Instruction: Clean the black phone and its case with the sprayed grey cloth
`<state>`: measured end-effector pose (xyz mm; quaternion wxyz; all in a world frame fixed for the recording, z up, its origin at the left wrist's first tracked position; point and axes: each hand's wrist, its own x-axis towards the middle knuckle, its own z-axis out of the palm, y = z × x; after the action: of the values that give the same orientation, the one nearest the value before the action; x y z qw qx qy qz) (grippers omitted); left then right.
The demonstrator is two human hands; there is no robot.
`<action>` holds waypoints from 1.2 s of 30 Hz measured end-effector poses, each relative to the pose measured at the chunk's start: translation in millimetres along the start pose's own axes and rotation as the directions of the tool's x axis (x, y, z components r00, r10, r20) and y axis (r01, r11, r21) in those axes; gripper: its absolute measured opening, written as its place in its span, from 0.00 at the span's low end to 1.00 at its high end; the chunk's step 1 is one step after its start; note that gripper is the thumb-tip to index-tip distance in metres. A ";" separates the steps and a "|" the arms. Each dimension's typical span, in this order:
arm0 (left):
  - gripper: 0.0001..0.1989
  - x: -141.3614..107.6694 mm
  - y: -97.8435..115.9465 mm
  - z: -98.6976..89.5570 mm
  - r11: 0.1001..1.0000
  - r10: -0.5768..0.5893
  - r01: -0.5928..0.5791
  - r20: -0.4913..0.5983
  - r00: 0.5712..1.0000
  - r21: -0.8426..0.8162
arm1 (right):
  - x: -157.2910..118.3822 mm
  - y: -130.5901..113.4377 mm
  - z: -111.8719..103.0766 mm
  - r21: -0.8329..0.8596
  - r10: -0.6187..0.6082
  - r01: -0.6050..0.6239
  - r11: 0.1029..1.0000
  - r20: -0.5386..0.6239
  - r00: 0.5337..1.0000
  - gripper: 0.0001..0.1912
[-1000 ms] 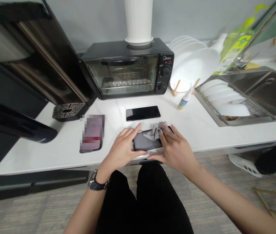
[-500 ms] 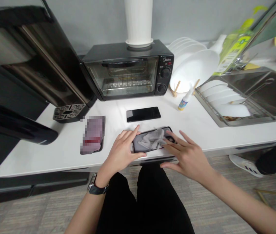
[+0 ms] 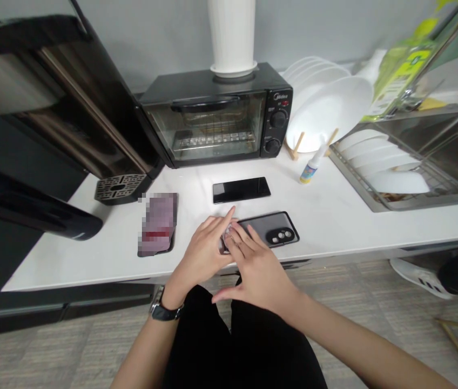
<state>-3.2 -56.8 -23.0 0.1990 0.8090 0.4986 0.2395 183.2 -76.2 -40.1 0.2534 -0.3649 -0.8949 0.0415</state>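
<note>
A clear phone case with a black rim and camera cutouts lies at the counter's front edge. My left hand, wearing a watch on its wrist, grips the case's left end between thumb and fingers. Over that same end, the fingers of my right hand press a crumpled grey cloth against the case; its thumb sticks out to the side. Most of the cloth is hidden under the fingers. Just behind the case is a black phone, screen up.
Left on the counter lies a pixelated purple item, near a coffee-machine-like appliance and a dark cylinder. Behind stand a toaster oven and racked plates. A small spray bottle stands by the sink rack.
My right hand has slid the cloth left along the case, from the camera end to the end by my left hand. The camera cutouts now show. My left hand keeps its hold.
</note>
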 end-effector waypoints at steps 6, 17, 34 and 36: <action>0.54 -2.7 1.0 0.4 0.999 -0.024 0.024 0.007 1.000 0.024 | -30.1 30.4 -33.6 0.045 -0.082 0.078 0.996 0.094 0.992 0.42; 0.54 2.2 1.7 -0.2 1.000 -0.010 0.011 0.026 1.000 -0.016 | -37.5 53.7 -32.5 -0.220 0.203 -0.221 0.950 -0.101 0.974 0.41; 0.55 -2.9 0.5 -0.9 0.999 -0.033 0.033 0.006 0.999 0.004 | -58.7 55.5 -57.0 -0.197 0.134 -0.137 0.971 -0.026 0.991 0.22; 0.55 -1.4 0.0 -1.0 1.000 -0.024 0.024 0.011 1.000 -0.008 | -59.9 60.1 -56.8 -0.256 0.190 -0.200 0.946 -0.067 0.980 0.25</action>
<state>-4.3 -58.0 -22.5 0.2077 0.8036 0.5060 0.2347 285.0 -79.0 -31.7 0.2161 -0.4826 -0.8467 -0.0594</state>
